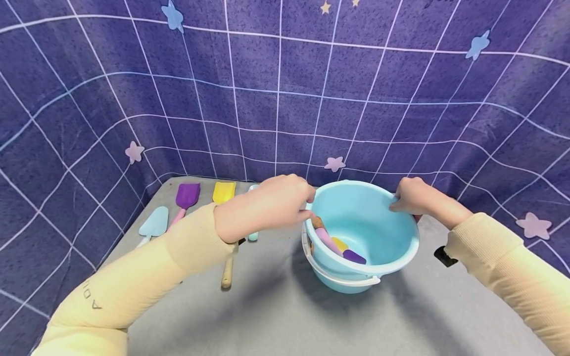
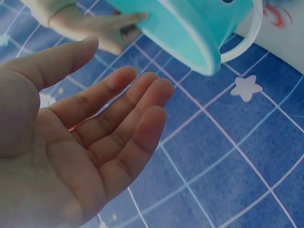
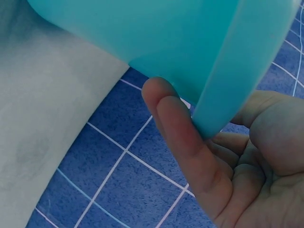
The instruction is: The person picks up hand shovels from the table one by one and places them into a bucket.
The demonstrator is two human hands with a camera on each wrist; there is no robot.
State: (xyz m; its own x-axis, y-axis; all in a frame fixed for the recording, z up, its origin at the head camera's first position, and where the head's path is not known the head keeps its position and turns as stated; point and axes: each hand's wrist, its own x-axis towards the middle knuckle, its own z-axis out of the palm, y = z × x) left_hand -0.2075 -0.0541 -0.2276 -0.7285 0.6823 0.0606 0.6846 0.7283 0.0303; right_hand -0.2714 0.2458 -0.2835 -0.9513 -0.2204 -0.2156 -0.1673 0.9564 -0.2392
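Observation:
A light blue bucket (image 1: 378, 207) with a white handle (image 1: 343, 282) stands over the grey table, its mouth tilted toward me. Inside it lie a toy shovel with a pink shaft (image 1: 328, 241), a brown grip end and a purple part, and a yellow piece (image 1: 340, 244). My right hand (image 1: 416, 198) grips the right rim, thumb inside and fingers (image 3: 183, 128) along the outer wall. At the left rim is my left hand (image 1: 285, 200); the left wrist view shows it palm up, fingers loosely spread, apart from the bucket's rim (image 2: 204, 52).
On the grey table (image 1: 267, 316), left of the bucket, lie a light blue trowel (image 1: 155, 221), a purple shovel (image 1: 187, 194), a yellow shovel (image 1: 224, 191) and a mint-coloured tool (image 1: 253, 237), partly behind my left arm. A blue grid-patterned cloth (image 1: 294, 99) with stars rises behind.

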